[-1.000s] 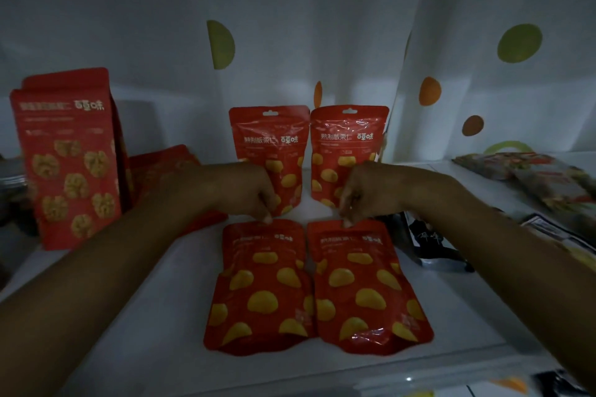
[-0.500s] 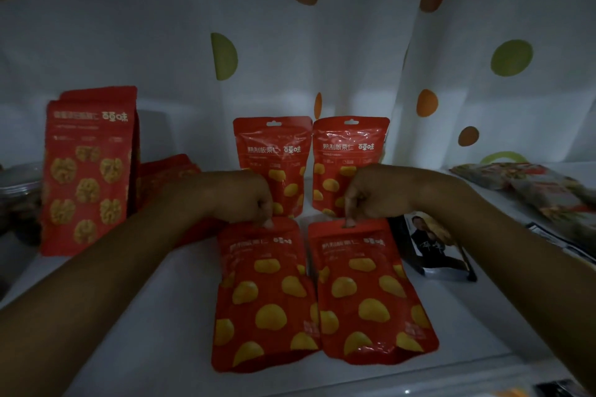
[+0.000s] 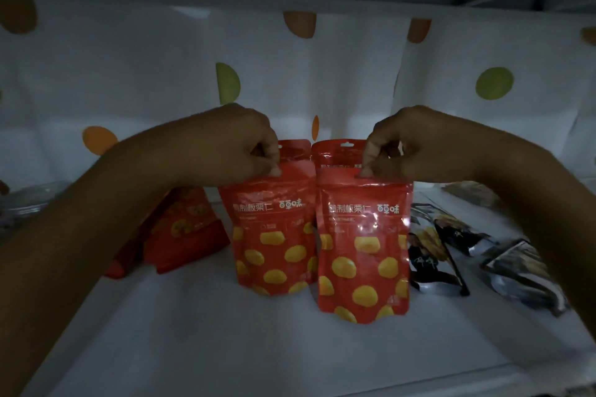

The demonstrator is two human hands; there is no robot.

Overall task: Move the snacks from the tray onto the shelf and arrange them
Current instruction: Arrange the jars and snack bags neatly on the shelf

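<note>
The left hand pinches the top edge of the left pouch between thumb and fingertips, and the right hand pinches the top edge of the right pouch the same way. Both hands are clenched on the seals.

Both pouches are held upright, side by side and nearly touching, with their lower edges down at the white shelf. Whether they stand by themselves cannot be told. The right pouch is nearer the camera.

Each pouch is glossy red with yellow chestnut kernels printed over its lower half. White writing across the right pouch reads 熟制板栗仁, with the brand 百草味 beside it. The left pouch has the same line, its first character dim. The small print below is too blurred to read.

Just behind them, the tops of two rear pouches of the same red show, each with a hang hole.

To the left, red packs with a yellow pattern lie tilted on the shelf, their writing unreadable. To the right lie dark packets with silver edges.

A white sheet with orange and green dots hangs behind.
</note>
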